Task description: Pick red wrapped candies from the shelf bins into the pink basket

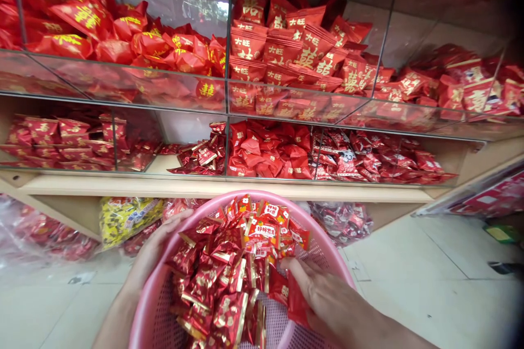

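Below the glass shelf bins (286, 114), our left hand (151, 253) clasps the pink basket (335, 262) by its rim; our right hand (327, 300) sits inside, fingers closing on a red wrapped candy (295, 302). Basket looks roughly half full of red-and-gold candies (221, 278); bins hold plenty. Pale tiled floor (429, 278), bagged sweets (123, 218) under the shelf.

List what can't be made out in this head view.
- Left hand: fingers hidden behind the pink basket rim; grip unclear.
- Right hand: fingertips buried among red candy packets; whether it pinches one is unclear.
- Basket's near side: cut off by the bottom edge.
- Upper bins: glass glare blurs the front packets.
- Bags under the shelf: contents too small to read.
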`<state>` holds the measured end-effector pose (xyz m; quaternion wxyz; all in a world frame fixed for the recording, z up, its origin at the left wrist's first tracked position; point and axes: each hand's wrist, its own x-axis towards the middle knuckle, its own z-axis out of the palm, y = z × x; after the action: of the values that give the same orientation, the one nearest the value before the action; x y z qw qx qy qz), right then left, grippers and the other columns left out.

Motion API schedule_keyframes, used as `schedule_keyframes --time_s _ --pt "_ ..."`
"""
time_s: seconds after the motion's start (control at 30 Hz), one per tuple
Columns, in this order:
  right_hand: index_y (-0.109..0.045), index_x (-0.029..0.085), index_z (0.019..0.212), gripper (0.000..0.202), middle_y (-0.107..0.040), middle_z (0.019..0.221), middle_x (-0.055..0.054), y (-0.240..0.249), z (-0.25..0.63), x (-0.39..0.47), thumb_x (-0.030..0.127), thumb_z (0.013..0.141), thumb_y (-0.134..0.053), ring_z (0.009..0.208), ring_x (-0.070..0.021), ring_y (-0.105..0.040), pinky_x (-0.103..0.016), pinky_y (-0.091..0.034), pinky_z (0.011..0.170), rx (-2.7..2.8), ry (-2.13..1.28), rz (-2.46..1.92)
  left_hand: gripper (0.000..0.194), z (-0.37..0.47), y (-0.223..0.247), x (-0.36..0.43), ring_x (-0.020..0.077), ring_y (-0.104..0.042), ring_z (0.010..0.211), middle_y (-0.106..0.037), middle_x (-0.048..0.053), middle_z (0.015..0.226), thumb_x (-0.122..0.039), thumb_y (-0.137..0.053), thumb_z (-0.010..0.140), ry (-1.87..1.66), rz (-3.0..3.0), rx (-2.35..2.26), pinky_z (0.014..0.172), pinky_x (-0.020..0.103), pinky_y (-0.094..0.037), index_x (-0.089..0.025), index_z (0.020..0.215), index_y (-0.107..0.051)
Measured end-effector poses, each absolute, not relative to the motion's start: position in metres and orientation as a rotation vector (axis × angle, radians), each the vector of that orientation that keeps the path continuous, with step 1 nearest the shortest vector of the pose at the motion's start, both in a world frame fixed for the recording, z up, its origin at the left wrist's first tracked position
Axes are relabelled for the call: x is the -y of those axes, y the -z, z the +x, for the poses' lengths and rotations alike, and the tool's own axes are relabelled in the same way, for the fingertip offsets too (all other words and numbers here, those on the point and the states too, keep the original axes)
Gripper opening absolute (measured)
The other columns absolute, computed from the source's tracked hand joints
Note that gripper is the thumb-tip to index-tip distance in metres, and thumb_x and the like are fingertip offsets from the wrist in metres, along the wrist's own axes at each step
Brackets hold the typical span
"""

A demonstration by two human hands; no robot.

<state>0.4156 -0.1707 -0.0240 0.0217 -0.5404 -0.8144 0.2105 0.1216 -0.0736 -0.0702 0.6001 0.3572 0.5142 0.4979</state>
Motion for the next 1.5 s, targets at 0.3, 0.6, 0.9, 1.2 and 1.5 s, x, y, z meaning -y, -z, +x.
schedule_keyframes --time_s 0.3,0.6,0.9,1.2,1.5 --pt "-0.043 0.007 0.125 0.067 -0.056 0.118 -0.020 0.030 0.420 0.170 -0.001 0.059 -0.047 0.112 -0.0340 -0.049 -0.046 -0.042 0.092 2.602 -0.492 -1.732 0.028 0.129 0.062 0.075 0.0258 -0.034 0.126 -0.057 0.000 0.123 -0.034 -0.057 0.070 -1.178 0.810 -1.270 0.106 0.034 -0.026 -0.022 0.093 -0.069" --pt "-0.057 0.014 0.110 0.045 -0.058 0.110 -0.013 0.033 0.415 0.166 0.008 0.066 -0.057 0.108 -0.0304 -0.049 -0.045 -0.038 0.095 2.625 -0.470 -1.749 0.040 0.125 0.068 0.072 0.0274 -0.045 0.118 -0.057 0.003 0.123 -0.042 -0.058 0.068 -1.124 0.842 -1.289 0.102 0.035 -0.032 -0.020 0.101 -0.066" --pt "-0.058 0.015 0.108 0.040 -0.058 0.109 -0.011 0.033 0.412 0.156 0.024 0.070 -0.064 0.105 -0.0287 -0.049 -0.044 -0.035 0.096 2.693 -0.591 -1.806 0.029 0.117 0.072 0.071 0.0234 -0.032 0.128 -0.057 -0.002 0.123 -0.037 -0.059 0.071 -1.121 0.911 -1.244 0.105 0.031 -0.028 -0.024 0.094 -0.069" --pt "-0.064 0.016 0.097 0.037 -0.063 0.100 -0.010 0.054 0.414 0.153 0.029 0.063 -0.071 0.097 -0.0302 -0.056 -0.041 -0.044 0.083 2.590 -0.304 -1.854 0.029 0.122 0.070 0.072 0.0253 -0.027 0.130 -0.059 0.001 0.120 -0.038 -0.058 0.071 -1.165 0.882 -1.263 0.108 0.037 -0.022 -0.022 0.093 -0.070" --pt "-0.056 0.017 0.082 0.014 -0.063 0.071 -0.004 -0.023 0.424 0.107 0.030 0.083 -0.051 0.065 -0.0176 -0.057 -0.029 -0.036 0.061 2.376 0.144 -1.726 0.036 0.110 0.077 0.072 0.0228 -0.032 0.128 -0.052 0.000 0.128 -0.041 -0.054 0.075 -1.097 0.959 -1.232 0.107 0.034 -0.024 -0.022 0.103 -0.066"
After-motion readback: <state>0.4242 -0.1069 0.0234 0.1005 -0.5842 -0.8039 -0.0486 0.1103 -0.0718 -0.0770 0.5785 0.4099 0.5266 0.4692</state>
